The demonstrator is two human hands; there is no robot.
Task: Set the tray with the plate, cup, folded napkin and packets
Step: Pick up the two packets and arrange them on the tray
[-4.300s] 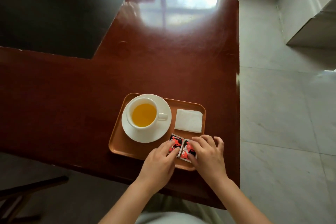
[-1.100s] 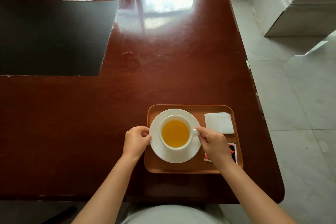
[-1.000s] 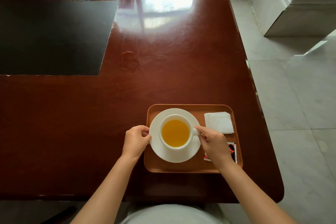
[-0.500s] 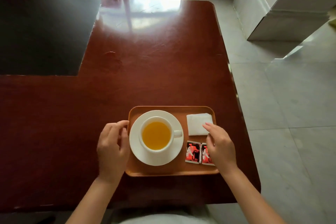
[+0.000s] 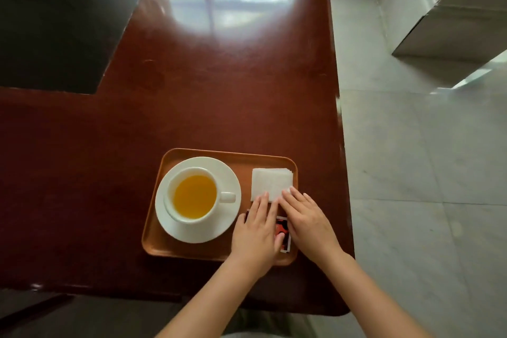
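Fingertips of left hand point(image 5: 256, 230) and right hand point(image 5: 307, 221), both flat and unclenched, square the napkin point(image 5: 270, 182) just ahead; light, even pressure should suit, packets point(image 5: 282, 230) lying beneath the palms.

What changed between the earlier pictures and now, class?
The left hand left the saucer's rim; the right hand released the cup's handle. Both now rest flat over the packets, fingertips touching the folded napkin. Tray contents stayed put.
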